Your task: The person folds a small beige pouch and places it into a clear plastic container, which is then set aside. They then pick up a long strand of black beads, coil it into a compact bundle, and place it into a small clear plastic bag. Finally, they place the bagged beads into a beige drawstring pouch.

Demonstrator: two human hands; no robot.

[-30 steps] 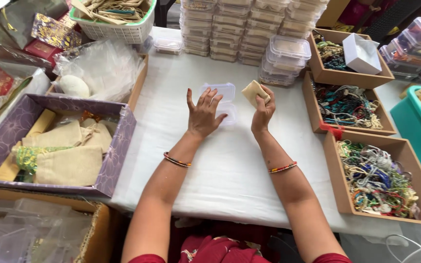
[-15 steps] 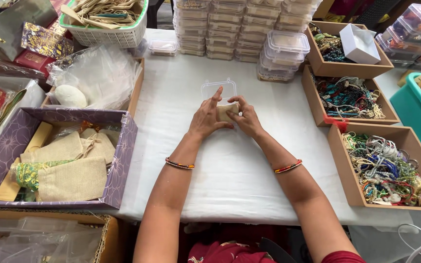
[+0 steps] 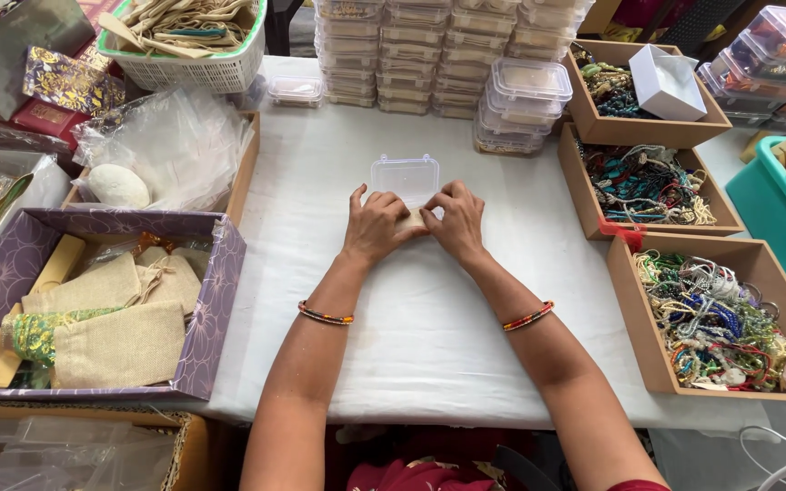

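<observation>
Tabletop: white cloth cover, work area at centre.

Purple patterned box, near-left edge: holds burlap pouches, flat, stacked loosely.

Three brown trays down the right side; nearest one full of mixed bead cords, multi-colour.

Stacks of clear lidded containers along far edge, approx. centre. White basket far left w/ wooden pieces.

Clear plastic box: lies open on tabletop just beyond both hands, touching or nearly touching the fingertips; lid/base split not clear.

Left hand: palm down, fingers curled inward, pressing on a small tan item. Right hand: same posture, mirrored, fingers bent onto same item. Hands meet over it, thumbs close together.

Tan item: sits on tabletop between the two hands, directly below clear box's near edge; mostly hidden by fingers, kind can't be told.

Beaded bangle on each wrist, left.
</observation>
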